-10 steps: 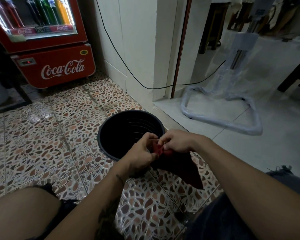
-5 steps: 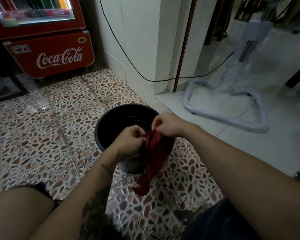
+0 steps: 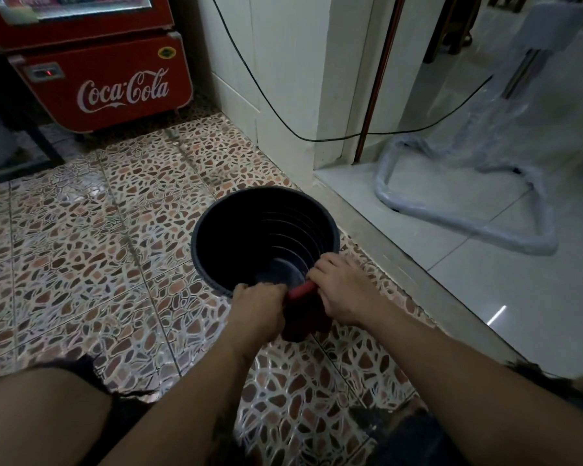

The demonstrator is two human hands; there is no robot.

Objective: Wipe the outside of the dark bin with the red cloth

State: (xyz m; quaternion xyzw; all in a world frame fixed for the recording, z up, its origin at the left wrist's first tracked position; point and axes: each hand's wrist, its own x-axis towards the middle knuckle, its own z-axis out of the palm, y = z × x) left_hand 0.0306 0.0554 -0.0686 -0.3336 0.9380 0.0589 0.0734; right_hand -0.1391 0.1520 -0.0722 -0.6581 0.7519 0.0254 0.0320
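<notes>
Floor (image 3: 81, 250): glossy pebble-mosaic tile with a wet-looking sheen. Risk: the bin may skate toward 12 o'clock when pushed from the near side.
Cooler (image 3: 108, 82): red metal box at 11 o'clock from the bin, well apart. No hazard judged.
Wrapped stand (image 3: 468, 230): bent tube frame in cloudy plastic film, at 2 o'clock on the pale smooth tile.
Dark bin (image 3: 233, 237): at the centre of view, upright on the mosaic floor. Round, tapering, with smooth dark plastic and stepped rings inside. It looks empty and light. Risk: pressure at the rim alone could tip it away, since neither hand steadies the far side.
Outer wall: hidden from above except for a sliver at 8 o'clock. Risk: patches could be missed, because most of the wiping surface is out of sight.
Right hand (image 3: 344, 294): at the bin's 5 o'clock rim, fingers curled around the cloth.
Left hand (image 3: 258, 307): at 6 o'clock, fingers closed on the same cloth.
Red cloth (image 3: 303, 317): soft, bunched fabric, rolled bright at the top and hanging dark below, between the hands at the near rim. Whether it touches the wall, I cannot tell. Risk: bunched this way, only a little fabric meets the plastic, and a loose end could drag on the floor.
Cable (image 3: 266, 105): thin and black, sagging along the wall at 12 to 1 o'clock, clear of the work.
</notes>
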